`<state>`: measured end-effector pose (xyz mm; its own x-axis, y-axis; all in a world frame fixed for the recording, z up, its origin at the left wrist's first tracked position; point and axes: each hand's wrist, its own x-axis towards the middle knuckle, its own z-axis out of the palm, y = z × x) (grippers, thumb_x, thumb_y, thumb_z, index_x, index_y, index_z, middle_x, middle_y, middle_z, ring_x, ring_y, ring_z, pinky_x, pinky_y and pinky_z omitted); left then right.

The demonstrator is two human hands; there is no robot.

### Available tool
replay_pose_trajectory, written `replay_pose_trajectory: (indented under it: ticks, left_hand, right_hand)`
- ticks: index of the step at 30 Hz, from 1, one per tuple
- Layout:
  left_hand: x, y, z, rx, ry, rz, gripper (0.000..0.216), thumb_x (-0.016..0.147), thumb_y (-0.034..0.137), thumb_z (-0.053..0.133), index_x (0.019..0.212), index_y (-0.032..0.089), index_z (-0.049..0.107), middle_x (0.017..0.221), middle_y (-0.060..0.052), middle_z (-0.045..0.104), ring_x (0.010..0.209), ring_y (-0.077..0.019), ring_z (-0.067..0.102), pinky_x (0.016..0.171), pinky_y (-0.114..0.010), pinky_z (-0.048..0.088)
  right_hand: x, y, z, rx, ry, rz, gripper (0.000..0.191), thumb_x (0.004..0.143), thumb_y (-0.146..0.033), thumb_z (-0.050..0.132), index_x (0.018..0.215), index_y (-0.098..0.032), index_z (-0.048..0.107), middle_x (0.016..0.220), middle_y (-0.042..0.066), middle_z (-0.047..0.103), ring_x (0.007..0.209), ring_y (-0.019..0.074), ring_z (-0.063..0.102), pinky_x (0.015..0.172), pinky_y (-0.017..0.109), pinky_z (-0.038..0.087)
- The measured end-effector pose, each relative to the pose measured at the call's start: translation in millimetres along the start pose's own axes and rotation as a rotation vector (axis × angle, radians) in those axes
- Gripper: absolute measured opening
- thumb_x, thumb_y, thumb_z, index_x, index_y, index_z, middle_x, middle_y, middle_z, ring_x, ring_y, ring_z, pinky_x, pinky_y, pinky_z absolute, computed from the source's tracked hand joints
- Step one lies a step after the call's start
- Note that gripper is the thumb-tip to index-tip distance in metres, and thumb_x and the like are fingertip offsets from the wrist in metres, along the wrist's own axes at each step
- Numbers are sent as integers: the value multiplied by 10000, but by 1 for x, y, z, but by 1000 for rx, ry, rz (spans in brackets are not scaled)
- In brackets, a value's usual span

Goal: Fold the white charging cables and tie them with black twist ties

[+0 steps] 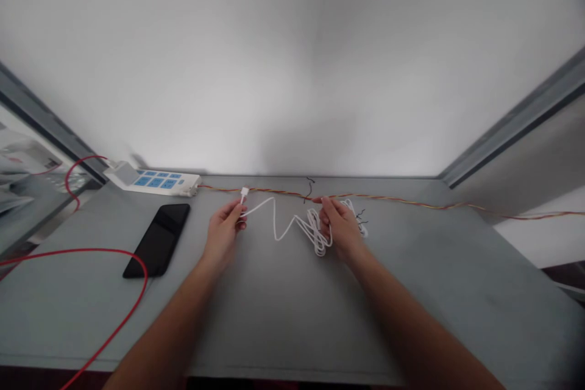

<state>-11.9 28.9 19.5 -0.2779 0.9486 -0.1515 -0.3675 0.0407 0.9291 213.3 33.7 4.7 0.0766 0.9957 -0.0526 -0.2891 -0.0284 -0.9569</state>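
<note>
My left hand (226,223) pinches a white charging cable (275,219) just below its white plug (244,192), which points up and away from me. From there the cable runs in a loose zigzag to the right. My right hand (339,223) is closed on the bundled coils (317,236) of the same cable; its fingertips partly hide the bundle. More white cable (356,219) with a dark twist tie (361,217) shows behind that hand. A second dark twist tie (309,189) lies by the twisted wire, between my hands.
A white power strip (159,181) with blue sockets and a plugged-in adapter (122,173) lies back left. Its twisted red-yellow wire (402,199) runs rightward along the wall. A black phone (159,241) lies left, with a red cable (147,274) crossing its lower corner. Grey-framed white panels enclose the table (283,317).
</note>
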Motion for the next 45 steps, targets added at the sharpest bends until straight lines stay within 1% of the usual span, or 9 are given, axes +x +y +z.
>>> replay_pose_trajectory:
  ticks: [7, 15, 21, 24, 27, 30, 33, 38, 45]
  left_hand:
    - [4, 12, -1, -283, 198, 28, 181, 614, 157, 591, 778, 171, 516, 599, 42, 564, 479, -67, 519, 456, -167, 362]
    - [5, 22, -4, -368, 295, 226, 142, 636, 215, 527, 731, 204, 421, 531, 77, 472, 472, -72, 484, 487, -179, 355]
    - [-1, 8, 2, -35, 36, 171, 247, 659, 278, 636, 671, 209, 399, 515, 91, 411, 435, -70, 421, 447, -199, 317]
    - [-8, -5, 1, 436, -107, 216, 348, 707, 375, 643, 606, 214, 351, 480, 80, 404, 428, -85, 420, 457, -223, 309]
    - [-16, -19, 3, 918, -183, 418, 354, 729, 392, 648, 598, 210, 374, 542, 50, 470, 503, -109, 473, 558, -259, 385]
    - [-23, -32, 8, 1121, -206, 573, 255, 725, 384, 672, 792, 191, 518, 1015, -63, 595, 719, -152, 598, 705, -316, 472]
    - [-22, -40, 13, 1250, -275, 624, 342, 714, 369, 696, 946, 172, 541, 1301, -144, 473, 1058, -259, 575, 885, -399, 462]
    - [-13, -41, 17, 1385, -398, 633, 267, 839, 241, 544, 1084, 137, 541, 1028, -120, 631, 1010, -263, 576, 892, -408, 442]
    - [-11, -37, 16, 1263, -291, 490, 108, 842, 168, 478, 805, 173, 579, 754, -59, 620, 771, -209, 595, 731, -327, 440]
  right_hand:
    - [2, -9, -6, -137, 194, -201, 408, 826, -578, 508, 912, -186, 584, 481, -110, 320, 308, 44, 317, 294, 169, 255]
    - [5, -5, -10, -181, 140, -147, 434, 818, -584, 504, 986, -190, 573, 490, -100, 412, 313, 59, 386, 282, 163, 275]
    - [2, -2, -6, -355, -53, -92, 359, 742, -514, 605, 832, -167, 629, 676, -2, 590, 535, 123, 558, 422, 222, 456]
    - [-1, -4, -5, -576, -97, -198, 310, 763, -468, 599, 786, -166, 665, 602, -18, 544, 489, 107, 489, 440, 219, 401]
    - [-4, -3, -4, -618, -193, -200, 299, 819, -460, 538, 804, -178, 637, 557, -36, 503, 454, 107, 460, 435, 223, 365]
    - [-5, 1, -2, -610, -245, -191, 296, 865, -455, 470, 822, -188, 590, 571, -38, 510, 458, 111, 476, 455, 229, 376]
    - [-6, 4, -1, -653, -276, -217, 281, 884, -434, 437, 839, -188, 565, 595, -28, 537, 500, 122, 511, 494, 236, 392]
    - [-9, -1, 0, -943, -365, -292, 182, 845, -339, 531, 768, -180, 578, 638, -5, 585, 565, 127, 517, 542, 237, 365]
    - [-15, -9, -1, -1297, -454, -319, 131, 858, -269, 541, 775, -175, 578, 718, 51, 643, 632, 160, 571, 576, 255, 356]
